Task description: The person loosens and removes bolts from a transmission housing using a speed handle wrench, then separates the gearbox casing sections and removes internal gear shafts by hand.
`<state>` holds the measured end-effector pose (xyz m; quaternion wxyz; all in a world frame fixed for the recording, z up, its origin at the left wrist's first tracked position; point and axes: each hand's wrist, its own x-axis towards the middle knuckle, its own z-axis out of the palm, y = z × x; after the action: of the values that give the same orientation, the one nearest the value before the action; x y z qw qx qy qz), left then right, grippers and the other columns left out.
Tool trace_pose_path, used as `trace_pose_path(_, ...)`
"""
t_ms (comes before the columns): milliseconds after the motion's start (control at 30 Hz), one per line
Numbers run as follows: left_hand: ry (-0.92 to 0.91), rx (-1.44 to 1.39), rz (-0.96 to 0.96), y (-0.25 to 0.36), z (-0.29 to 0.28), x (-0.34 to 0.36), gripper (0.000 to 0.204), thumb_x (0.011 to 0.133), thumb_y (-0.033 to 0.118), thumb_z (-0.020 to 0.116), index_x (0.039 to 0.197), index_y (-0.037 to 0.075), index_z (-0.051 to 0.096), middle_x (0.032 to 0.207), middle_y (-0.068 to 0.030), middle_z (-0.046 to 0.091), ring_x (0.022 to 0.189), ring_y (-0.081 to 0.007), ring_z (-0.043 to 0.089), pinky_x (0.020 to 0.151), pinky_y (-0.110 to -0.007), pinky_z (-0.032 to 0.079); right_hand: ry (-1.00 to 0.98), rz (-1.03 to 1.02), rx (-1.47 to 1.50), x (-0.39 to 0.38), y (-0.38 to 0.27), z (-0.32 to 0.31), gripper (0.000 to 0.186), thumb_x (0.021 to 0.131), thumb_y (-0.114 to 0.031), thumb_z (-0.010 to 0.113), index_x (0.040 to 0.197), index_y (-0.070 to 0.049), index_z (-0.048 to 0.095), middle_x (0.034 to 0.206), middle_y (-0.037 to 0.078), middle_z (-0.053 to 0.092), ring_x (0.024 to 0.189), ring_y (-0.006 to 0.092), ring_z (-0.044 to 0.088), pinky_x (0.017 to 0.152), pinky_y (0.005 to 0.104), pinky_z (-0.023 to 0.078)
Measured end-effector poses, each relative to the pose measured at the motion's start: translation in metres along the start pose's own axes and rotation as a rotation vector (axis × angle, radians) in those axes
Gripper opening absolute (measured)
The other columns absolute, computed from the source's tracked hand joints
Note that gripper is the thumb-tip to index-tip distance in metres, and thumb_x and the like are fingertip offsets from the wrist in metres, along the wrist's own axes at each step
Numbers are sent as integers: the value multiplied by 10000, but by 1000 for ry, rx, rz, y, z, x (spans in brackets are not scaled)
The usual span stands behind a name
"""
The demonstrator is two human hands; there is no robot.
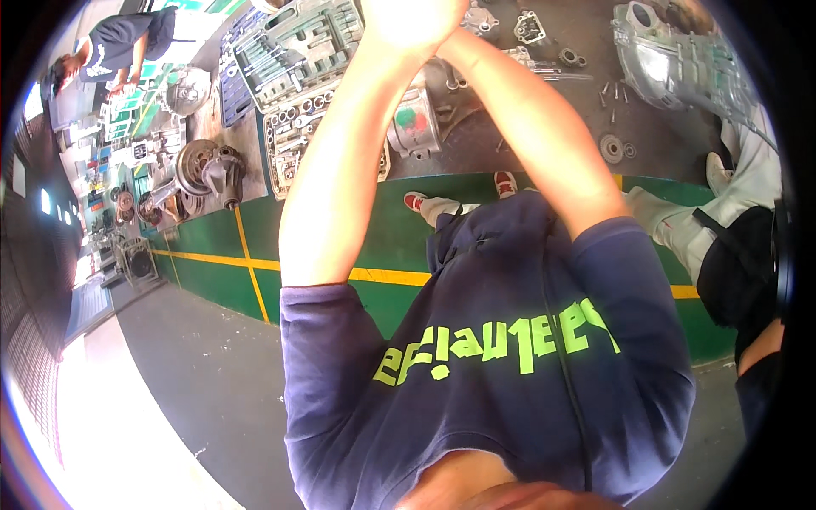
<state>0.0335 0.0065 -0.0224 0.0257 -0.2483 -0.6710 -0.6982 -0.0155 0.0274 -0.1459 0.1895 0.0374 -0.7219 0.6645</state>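
Both my arms reach forward over the dark workbench (pixel 595 127) and meet at the top edge of the view. My left hand (pixel 411 19) is washed out by bright light, and its fingers are cut off by the frame. Behind it, my right forearm (pixel 523 115) crosses in, with the right hand mostly hidden. What either hand holds cannot be seen. Just below my hands lies a silver metal housing (pixel 416 127) with green and red marks. Left of my left forearm lies an opened tool case (pixel 297 47), with a tray of sockets (pixel 289 127) at its near side.
A large ribbed metal casing (pixel 654 64) stands at the far right, with loose bolts (pixel 614 92) and a round gear-like part (pixel 611 149) nearby. Another person (pixel 123 42) works at far left. Someone in light trousers (pixel 680 221) is close on my right.
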Motion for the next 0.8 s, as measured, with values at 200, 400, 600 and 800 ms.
trace_pose_path(200,-23,100,32,-4,-8,2,357,841,37,601,550,87,400,567,58,405,554,-38,322,508,-247,279,55,53,-119,10,13,-30,162,880,-156,659,885,2,694,709,87,681,629,139,625,604,324,485)
trace_pose_path(400,30,111,-121,8,-6,10,268,833,93,594,590,39,494,575,15,435,550,-67,366,518,-287,343,180,75,-150,10,21,-58,171,875,-149,653,920,3,717,739,107,704,631,136,630,606,314,487)
trace_pose_path(600,-85,290,125,-16,-4,26,267,841,171,565,637,2,534,589,-55,484,554,-123,411,536,-325,380,385,62,7,-23,14,-83,174,935,-115,629,918,7,751,667,-1,628,625,72,515,548,274,409)
trace_pose_path(800,-86,378,153,-22,2,33,277,844,199,557,661,-8,547,587,-94,482,562,-162,451,565,-366,400,344,148,88,-69,11,-88,252,958,-150,620,737,-36,666,596,-78,481,543,32,395,490,258,301)
